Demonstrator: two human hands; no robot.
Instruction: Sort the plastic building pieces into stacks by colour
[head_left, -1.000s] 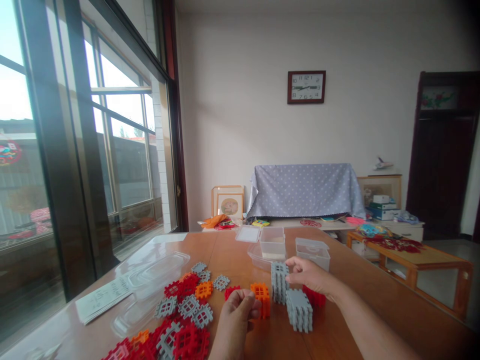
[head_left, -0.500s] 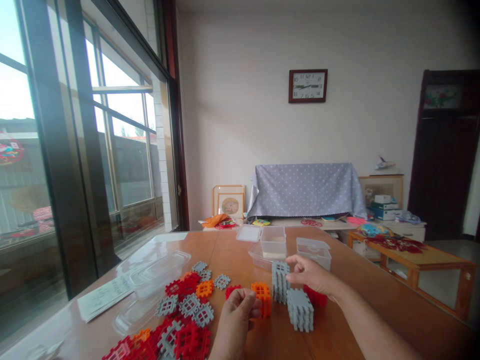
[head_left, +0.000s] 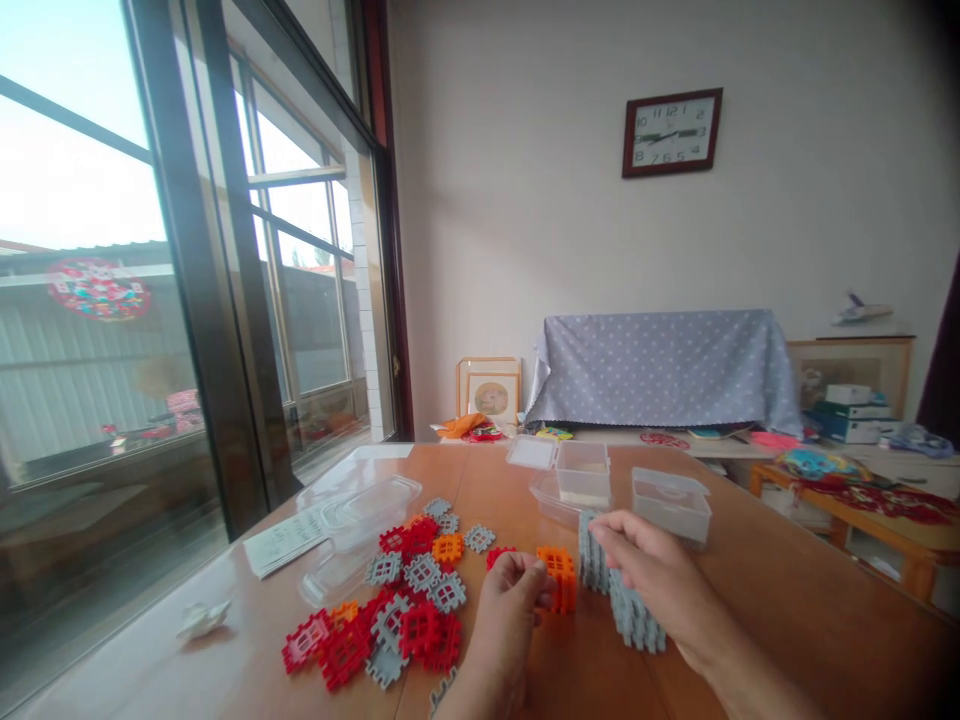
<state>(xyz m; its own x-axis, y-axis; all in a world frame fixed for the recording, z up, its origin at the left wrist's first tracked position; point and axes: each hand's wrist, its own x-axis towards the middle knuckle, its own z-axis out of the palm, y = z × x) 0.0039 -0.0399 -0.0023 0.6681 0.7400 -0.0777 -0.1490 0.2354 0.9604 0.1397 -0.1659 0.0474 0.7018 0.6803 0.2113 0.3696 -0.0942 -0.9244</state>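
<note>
My left hand (head_left: 506, 610) is closed, with its fingertips pinched against the orange waffle-block cube (head_left: 559, 577) on the wooden table (head_left: 787, 620). My right hand (head_left: 660, 580) curls over the grey block stacks: its fingers rest on top of the farther stack (head_left: 590, 560), and the nearer grey stack (head_left: 636, 620) stands under the palm. A red block (head_left: 496, 554) lies just left of the orange cube. Flat red, grey and orange pieces (head_left: 409, 610) lie scattered to the left of my left hand.
Clear plastic tubs (head_left: 585, 472) and a lidded box (head_left: 670, 503) stand behind the blocks. A large clear lid (head_left: 360, 520) and a paper sheet (head_left: 289, 540) lie at the left. A crumpled white scrap (head_left: 199, 620) rests near the table's left edge. A window wall runs along the left.
The view swung left and tilted, showing more of the table. My right hand came down lower over the grey stacks; my left hand stayed on the orange cube.
</note>
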